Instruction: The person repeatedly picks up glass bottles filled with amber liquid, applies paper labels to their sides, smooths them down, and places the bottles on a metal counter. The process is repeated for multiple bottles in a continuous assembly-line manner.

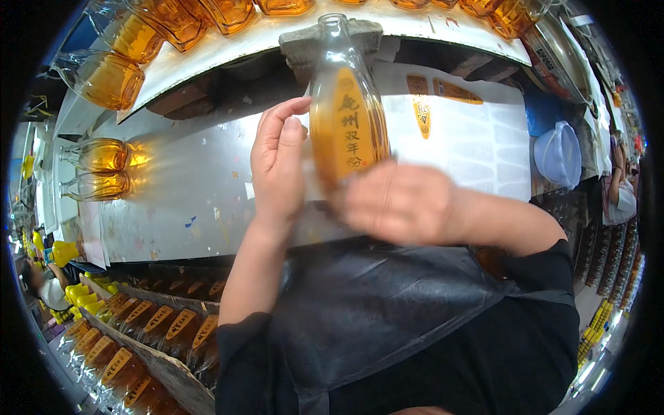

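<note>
In front of me a glass bottle (381,111), clear at the neck and amber below, lies with its neck on a grey cloth-wrapped rest (301,44). An orange label (348,122) with dark writing runs along its upper face. My left hand (280,155) is at the bottle's left side, fingers bent and thumb apart; its fingertips meet the glass edge, but I cannot tell if they press on it. Blurred, my right hand (402,202) lies over the lower right of the bottle and hides part of its base. A white backing sheet (467,145) to the right carries two similar labels (421,106).
Several amber bottles (104,78) line the white shelf (249,46) behind. Two more bottles (98,155) lie at the left of the grey worktable (171,207). A pale blue bucket (557,155) stands right. Labelled bottles (166,321) fill divided racks lower left. Other people (620,192) are at both sides.
</note>
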`<action>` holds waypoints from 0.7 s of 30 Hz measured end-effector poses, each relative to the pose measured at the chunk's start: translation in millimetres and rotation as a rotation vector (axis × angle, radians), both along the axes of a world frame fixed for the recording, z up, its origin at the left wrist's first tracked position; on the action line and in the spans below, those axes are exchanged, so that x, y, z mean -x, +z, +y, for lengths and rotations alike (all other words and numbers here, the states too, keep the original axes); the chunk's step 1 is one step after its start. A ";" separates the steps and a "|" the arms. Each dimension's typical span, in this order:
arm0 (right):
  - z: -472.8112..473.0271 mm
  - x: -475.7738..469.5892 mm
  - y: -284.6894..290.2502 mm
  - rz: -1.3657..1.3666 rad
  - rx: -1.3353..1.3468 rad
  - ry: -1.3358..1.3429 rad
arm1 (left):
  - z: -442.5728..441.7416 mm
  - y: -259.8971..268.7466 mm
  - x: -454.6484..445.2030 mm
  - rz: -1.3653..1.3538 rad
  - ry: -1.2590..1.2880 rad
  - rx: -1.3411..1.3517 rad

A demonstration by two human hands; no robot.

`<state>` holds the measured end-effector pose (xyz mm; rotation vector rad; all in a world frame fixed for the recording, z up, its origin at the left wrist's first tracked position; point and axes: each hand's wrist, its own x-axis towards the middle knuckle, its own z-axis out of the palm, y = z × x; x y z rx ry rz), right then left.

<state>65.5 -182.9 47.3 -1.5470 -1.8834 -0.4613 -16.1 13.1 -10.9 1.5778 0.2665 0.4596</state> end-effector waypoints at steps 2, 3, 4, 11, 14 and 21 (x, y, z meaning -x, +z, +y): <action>-0.8 4.6 9.9 0.109 0.098 0.040 | -0.3 -0.6 4.9 -0.005 -0.016 -0.007; -1.4 4.7 13.7 0.104 0.083 0.043 | -0.8 -1.5 6.7 -0.014 -0.011 -0.044; -0.7 -4.4 20.0 0.158 0.117 -0.106 | -1.8 -2.5 8.8 -0.023 -0.007 -0.081; -15.4 7.1 -0.5 0.000 0.088 0.090 | -9.7 -10.0 16.8 -0.101 -0.031 -0.196; -22.3 2.5 -0.5 0.252 0.188 -0.086 | -21.2 -11.7 19.8 0.024 -0.031 -0.335; -26.4 -28.0 8.2 1.095 0.350 -0.693 | -35.3 -14.3 19.7 0.038 -0.055 -0.159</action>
